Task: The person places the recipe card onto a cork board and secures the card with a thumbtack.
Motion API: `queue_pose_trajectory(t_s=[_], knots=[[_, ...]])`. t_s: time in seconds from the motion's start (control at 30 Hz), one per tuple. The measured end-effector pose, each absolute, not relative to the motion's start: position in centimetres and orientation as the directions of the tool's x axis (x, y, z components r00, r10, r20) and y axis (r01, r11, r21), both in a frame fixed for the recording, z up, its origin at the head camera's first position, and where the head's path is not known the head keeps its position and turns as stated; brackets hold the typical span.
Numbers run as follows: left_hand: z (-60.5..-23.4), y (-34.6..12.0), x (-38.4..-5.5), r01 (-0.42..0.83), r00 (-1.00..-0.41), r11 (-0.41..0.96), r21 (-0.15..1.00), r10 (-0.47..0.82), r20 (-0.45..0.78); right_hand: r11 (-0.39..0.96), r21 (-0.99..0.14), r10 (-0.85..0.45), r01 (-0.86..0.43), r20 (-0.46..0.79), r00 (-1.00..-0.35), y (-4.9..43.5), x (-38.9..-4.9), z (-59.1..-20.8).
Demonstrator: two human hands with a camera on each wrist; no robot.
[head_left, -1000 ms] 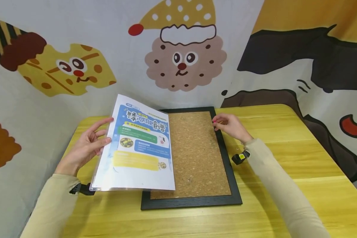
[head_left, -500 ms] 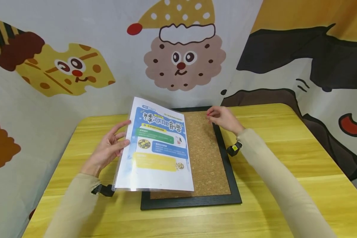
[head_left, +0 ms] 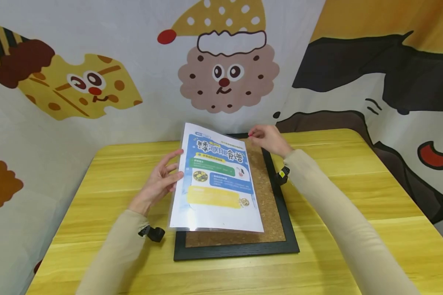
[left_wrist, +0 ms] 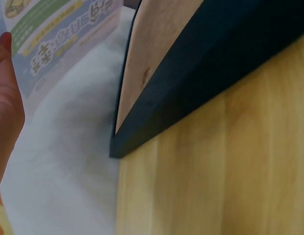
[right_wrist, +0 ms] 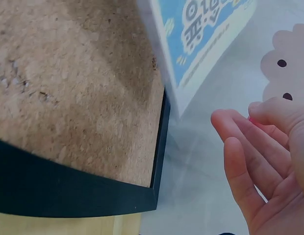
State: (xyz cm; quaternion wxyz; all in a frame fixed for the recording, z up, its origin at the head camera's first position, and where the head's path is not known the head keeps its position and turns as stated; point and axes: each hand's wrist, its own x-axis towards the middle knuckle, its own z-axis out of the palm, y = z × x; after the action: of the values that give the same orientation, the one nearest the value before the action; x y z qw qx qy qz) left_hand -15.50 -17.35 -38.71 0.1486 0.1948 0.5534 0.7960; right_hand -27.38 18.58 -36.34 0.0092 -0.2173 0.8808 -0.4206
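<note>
My left hand (head_left: 158,180) pinches the left edge of a laminated poster (head_left: 218,180) between thumb and fingers. The poster tilts above a cork board (head_left: 271,209) with a black frame, covering most of its left and middle. In the left wrist view, the poster's print shows mirrored through the sheet. My right hand (head_left: 269,139) is at the poster's top right corner, over the board's far edge. Its thumb and finger pinch a small pink push pin (right_wrist: 249,118), mostly hidden by the fingertips. In the right wrist view, the poster corner lies just beyond those fingertips.
The board lies on a yellow wood-grain table (head_left: 114,184). Behind stands a white cloth backdrop (head_left: 151,82) printed with cartoon food. Black wrist cameras sit on the left wrist (head_left: 153,234) and the right wrist (head_left: 282,176).
The left hand has carried the poster rightward over the cork board, covering more of it. My right hand has moved left and slightly away, from the frame's right side to the poster's corner.
</note>
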Motion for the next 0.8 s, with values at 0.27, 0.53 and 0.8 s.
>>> queue_pose_trajectory(t_s=[0.27, 0.53, 0.8], knots=[[-40.0, -15.6, -16.0, -0.051, -0.906, -0.278, 0.959, 0.416, 0.073, 0.565, -0.743, -0.388, -0.359, 0.145, -0.91, 17.7, -27.6, -36.2], [-40.6, -14.6, -16.2, -0.112, -0.921, -0.013, 0.994, 0.378, -0.099, 0.589, -0.724, -0.398, -0.358, 0.125, -0.909, 17.2, -28.3, -37.1], [-41.5, -14.1, -16.7, -0.156, -0.902, 0.233, 0.96, 0.362, -0.234, 0.65, -0.692, -0.378, -0.313, 0.062, -0.924, 16.7, -28.6, -38.1]])
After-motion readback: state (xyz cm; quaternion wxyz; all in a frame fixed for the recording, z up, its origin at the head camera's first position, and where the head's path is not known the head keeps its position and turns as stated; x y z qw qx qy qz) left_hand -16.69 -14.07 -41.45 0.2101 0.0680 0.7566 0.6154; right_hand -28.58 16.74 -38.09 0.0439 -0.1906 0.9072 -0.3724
